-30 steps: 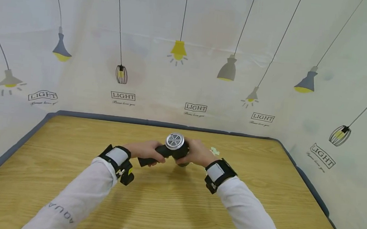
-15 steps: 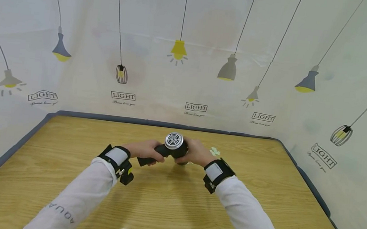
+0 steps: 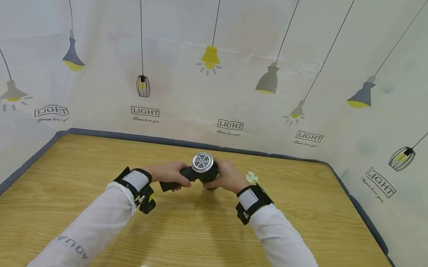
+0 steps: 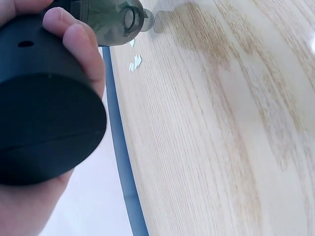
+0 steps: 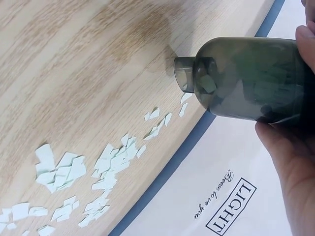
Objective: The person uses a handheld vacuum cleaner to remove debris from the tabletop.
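A black handheld vacuum cleaner (image 3: 202, 163) is held over the far middle of the table, its round silver grille facing up toward me. My left hand (image 3: 167, 173) grips its handle, whose dark end (image 4: 49, 128) fills the left wrist view's near side. On the other side, my right hand (image 3: 230, 177) holds the body, thumb and fingers on opposite sides. In the right wrist view the smoky see-through dust cup (image 5: 251, 81) has pale scraps inside. Its short clear nozzle (image 5: 183, 74) points down at the tabletop; contact cannot be told. Torn pale-green paper scraps (image 5: 115, 162) lie nearby.
The wood-grain table (image 3: 188, 242) has a dark grey border (image 3: 140, 138) along its far edge and sides. White wall covering (image 3: 181, 70) printed with lamps and LIGHT labels rises behind it. Cameras are strapped to both wrists.
The vacuum cleaner and both hands have shifted very slightly left and away from me. Both grips look the same as before, and the head view has turned a little.
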`<action>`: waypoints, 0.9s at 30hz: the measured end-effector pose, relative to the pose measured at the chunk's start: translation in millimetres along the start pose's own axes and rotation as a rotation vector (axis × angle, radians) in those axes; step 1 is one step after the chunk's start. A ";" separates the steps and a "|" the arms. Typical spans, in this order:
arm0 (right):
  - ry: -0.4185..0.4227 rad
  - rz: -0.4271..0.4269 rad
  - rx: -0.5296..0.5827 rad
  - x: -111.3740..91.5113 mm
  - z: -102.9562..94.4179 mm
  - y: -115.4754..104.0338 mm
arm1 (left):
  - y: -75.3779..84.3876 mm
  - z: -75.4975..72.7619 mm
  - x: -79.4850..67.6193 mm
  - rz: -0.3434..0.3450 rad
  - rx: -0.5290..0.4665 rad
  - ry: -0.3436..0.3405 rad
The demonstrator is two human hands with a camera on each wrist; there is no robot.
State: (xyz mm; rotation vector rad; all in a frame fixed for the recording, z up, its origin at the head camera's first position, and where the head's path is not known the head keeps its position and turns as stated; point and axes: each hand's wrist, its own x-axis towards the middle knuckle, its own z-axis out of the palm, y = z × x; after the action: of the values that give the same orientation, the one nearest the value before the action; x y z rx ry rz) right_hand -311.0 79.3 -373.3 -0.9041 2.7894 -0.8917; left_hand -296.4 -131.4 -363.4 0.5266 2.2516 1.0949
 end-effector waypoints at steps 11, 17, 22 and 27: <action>0.013 -0.013 0.006 4.0 1.1 3.6 | -5.6 -2.4 8.3 0.005 0.014 0.011; 0.023 -0.015 0.011 4.6 0.6 5.5 | -5.2 -3.3 10.6 0.017 0.014 0.018; 0.012 0.001 0.038 4.3 -1.7 6.0 | -4.7 -3.8 13.4 0.030 0.008 0.012; 0.004 0.016 0.039 5.5 -3.2 7.7 | -1.7 -5.6 15.4 0.013 0.009 -0.002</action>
State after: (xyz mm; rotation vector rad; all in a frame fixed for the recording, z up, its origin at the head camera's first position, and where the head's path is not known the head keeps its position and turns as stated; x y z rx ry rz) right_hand -320.3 82.9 -374.4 -0.8736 2.7679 -0.9436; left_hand -311.9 -126.9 -367.0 0.5464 2.2549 1.0909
